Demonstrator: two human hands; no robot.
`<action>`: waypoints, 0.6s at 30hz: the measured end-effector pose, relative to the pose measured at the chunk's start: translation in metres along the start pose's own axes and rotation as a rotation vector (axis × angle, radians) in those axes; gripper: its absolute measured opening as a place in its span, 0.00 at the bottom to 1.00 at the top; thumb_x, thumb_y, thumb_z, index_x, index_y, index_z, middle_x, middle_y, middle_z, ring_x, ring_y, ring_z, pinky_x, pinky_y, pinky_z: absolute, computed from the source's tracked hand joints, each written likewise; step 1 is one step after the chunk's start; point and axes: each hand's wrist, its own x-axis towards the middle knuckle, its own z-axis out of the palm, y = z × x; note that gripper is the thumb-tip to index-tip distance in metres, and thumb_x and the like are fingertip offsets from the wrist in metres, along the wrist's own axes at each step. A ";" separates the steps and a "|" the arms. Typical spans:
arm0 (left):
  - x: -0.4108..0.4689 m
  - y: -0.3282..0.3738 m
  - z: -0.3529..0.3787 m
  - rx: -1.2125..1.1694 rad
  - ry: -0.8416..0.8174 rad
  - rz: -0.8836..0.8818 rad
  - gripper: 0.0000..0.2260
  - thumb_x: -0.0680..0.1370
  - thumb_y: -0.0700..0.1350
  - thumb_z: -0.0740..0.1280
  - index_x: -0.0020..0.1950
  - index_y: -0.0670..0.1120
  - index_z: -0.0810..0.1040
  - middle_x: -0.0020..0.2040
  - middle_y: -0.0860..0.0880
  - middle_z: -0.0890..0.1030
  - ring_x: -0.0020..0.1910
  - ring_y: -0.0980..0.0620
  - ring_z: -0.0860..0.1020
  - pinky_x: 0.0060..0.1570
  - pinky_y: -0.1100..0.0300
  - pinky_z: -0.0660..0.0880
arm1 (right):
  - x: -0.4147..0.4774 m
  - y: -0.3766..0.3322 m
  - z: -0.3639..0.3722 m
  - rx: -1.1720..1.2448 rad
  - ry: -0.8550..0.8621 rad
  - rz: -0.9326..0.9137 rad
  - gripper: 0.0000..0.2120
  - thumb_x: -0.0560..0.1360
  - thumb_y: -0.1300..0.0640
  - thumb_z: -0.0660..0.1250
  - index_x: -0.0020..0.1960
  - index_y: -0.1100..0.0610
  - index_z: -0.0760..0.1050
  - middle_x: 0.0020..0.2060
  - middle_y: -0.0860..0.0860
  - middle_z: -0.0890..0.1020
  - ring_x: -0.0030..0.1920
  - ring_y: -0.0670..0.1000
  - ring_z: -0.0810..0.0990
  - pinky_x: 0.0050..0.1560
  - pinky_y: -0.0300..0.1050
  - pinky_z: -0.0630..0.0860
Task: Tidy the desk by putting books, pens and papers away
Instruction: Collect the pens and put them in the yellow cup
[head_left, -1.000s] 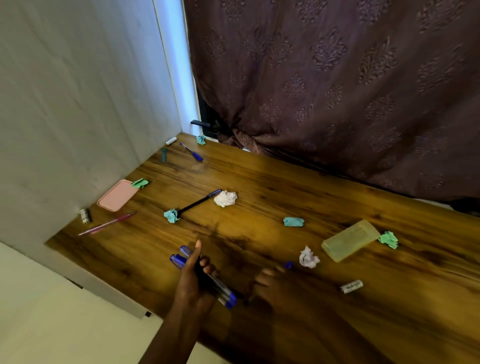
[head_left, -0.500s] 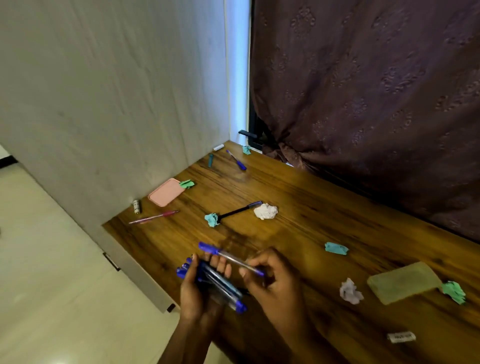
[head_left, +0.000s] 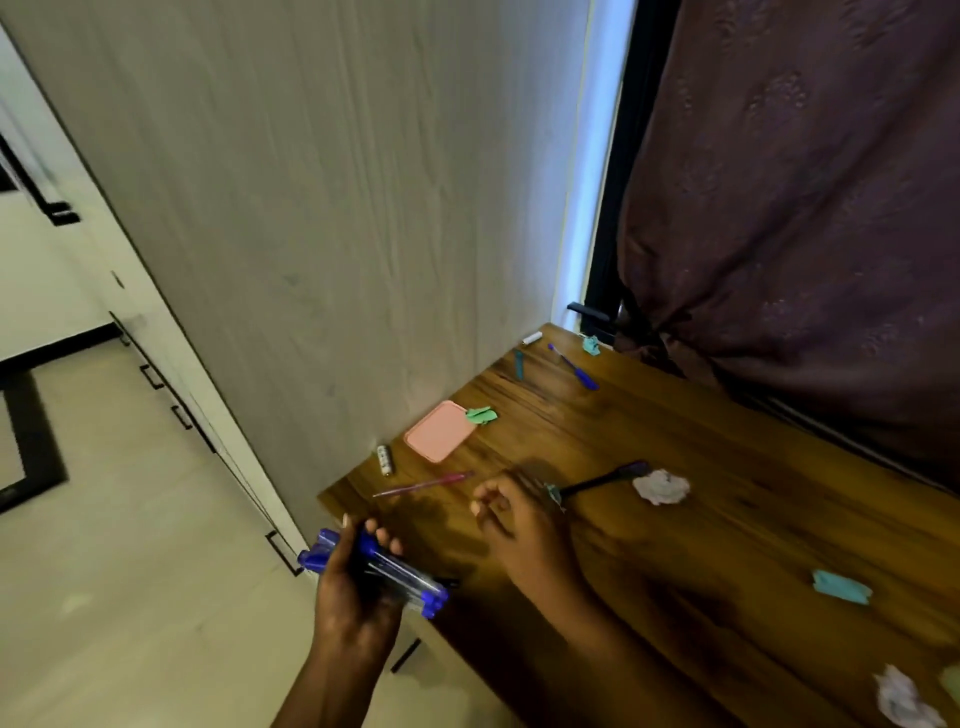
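My left hand (head_left: 353, 597) grips a bundle of blue pens (head_left: 387, 571) just off the desk's near-left corner. Over the wooden desk (head_left: 727, 519), my right hand (head_left: 524, 525) hovers with fingers loosely curled and nothing in it. A pink pen (head_left: 423, 484) lies on the desk just beyond its fingertips. A black pen with a blue cap (head_left: 602, 480) lies to the right of that hand, its near end hidden behind it. Another blue pen (head_left: 574, 366) lies at the far corner. Crumpled papers are scattered about: white (head_left: 661, 487), teal (head_left: 841, 587), green (head_left: 482, 414).
A pink case (head_left: 439, 430) lies against the grey wall panel (head_left: 337, 208), with a small white tube (head_left: 384, 460) beside it. A dark curtain (head_left: 805, 182) hangs behind the desk. More crumpled paper (head_left: 904, 701) lies at the lower right. Drawers with black handles (head_left: 179, 415) line the left.
The pen my right hand held has joined the bundle in my left hand. My right hand has moved forward towards the pink pen. The view has swung left.
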 end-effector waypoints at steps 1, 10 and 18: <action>0.006 0.008 -0.004 -0.003 -0.003 0.009 0.12 0.74 0.46 0.66 0.32 0.46 0.81 0.32 0.52 0.78 0.27 0.57 0.78 0.29 0.65 0.77 | 0.015 0.003 0.018 -0.064 -0.009 -0.024 0.02 0.75 0.56 0.66 0.47 0.51 0.76 0.47 0.46 0.78 0.51 0.45 0.75 0.52 0.43 0.76; 0.038 0.058 -0.022 0.055 0.009 -0.031 0.22 0.80 0.45 0.61 0.28 0.46 0.83 0.29 0.51 0.80 0.27 0.57 0.79 0.29 0.66 0.77 | 0.074 -0.005 0.117 -0.607 -0.273 -0.301 0.13 0.76 0.56 0.61 0.60 0.54 0.74 0.55 0.53 0.79 0.59 0.55 0.73 0.58 0.50 0.69; 0.050 0.067 -0.023 0.102 -0.050 -0.183 0.06 0.78 0.44 0.63 0.47 0.46 0.79 0.34 0.50 0.80 0.30 0.55 0.79 0.31 0.63 0.78 | 0.061 -0.011 0.101 -0.522 -0.185 -0.468 0.21 0.67 0.62 0.72 0.59 0.51 0.75 0.56 0.51 0.78 0.58 0.52 0.75 0.54 0.46 0.77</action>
